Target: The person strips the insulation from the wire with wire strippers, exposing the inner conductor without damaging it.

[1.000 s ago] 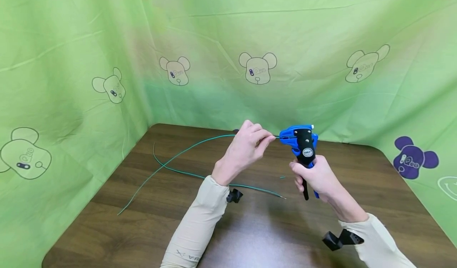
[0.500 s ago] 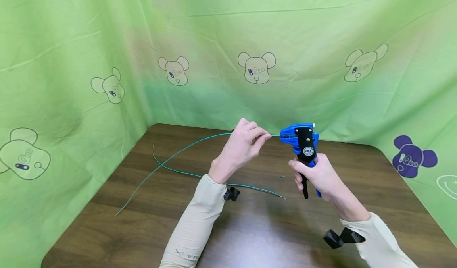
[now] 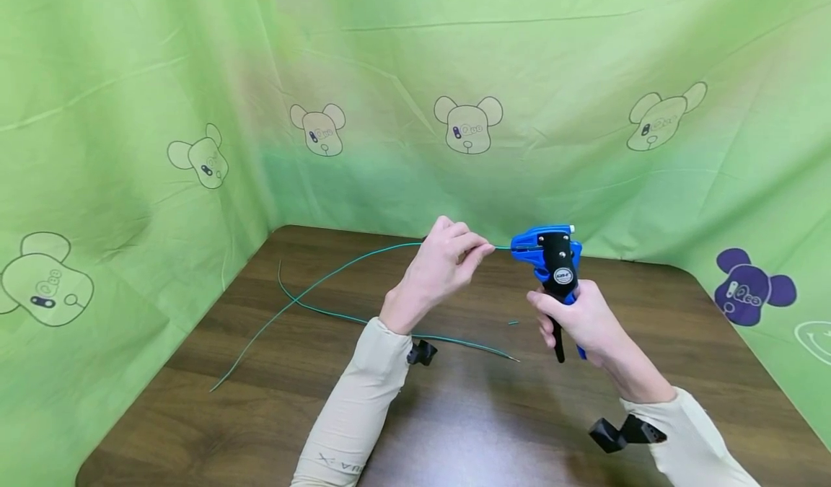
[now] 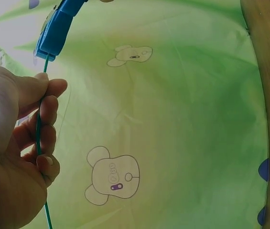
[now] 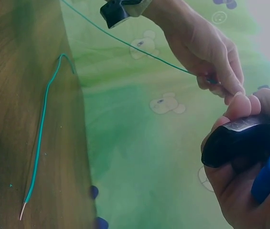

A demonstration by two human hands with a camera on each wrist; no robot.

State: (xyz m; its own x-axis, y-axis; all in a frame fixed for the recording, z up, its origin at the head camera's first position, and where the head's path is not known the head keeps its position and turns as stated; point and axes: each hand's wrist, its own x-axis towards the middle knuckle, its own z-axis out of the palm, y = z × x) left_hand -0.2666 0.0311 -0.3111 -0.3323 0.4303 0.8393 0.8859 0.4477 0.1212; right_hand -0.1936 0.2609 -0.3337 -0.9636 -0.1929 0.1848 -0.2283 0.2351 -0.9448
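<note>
In the head view my left hand [image 3: 436, 270] pinches a thin green wire [image 3: 353, 262] between thumb and index finger. The wire's right end runs into the nose of a blue and black wire stripper [image 3: 557, 256], and its tip is hidden there. My right hand [image 3: 587, 321] grips the stripper's handles, holding it upright above the table. A short stretch of wire shows between my left fingertips and the blue nose [image 4: 53, 45] in the left wrist view. The wire's long tail curves down to the left over the table.
A second green wire [image 3: 324, 312] lies on the brown table [image 3: 214, 429], with a bare metal end [image 5: 23, 211] in the right wrist view. A short green piece [image 3: 513, 322] lies near the stripper. Green printed cloth [image 3: 389, 54] hangs behind and at the sides.
My left fingertips have shifted slightly left, away from the stripper, so more wire shows between them. The stripper has moved a touch to the right; my right hand keeps its grip.
</note>
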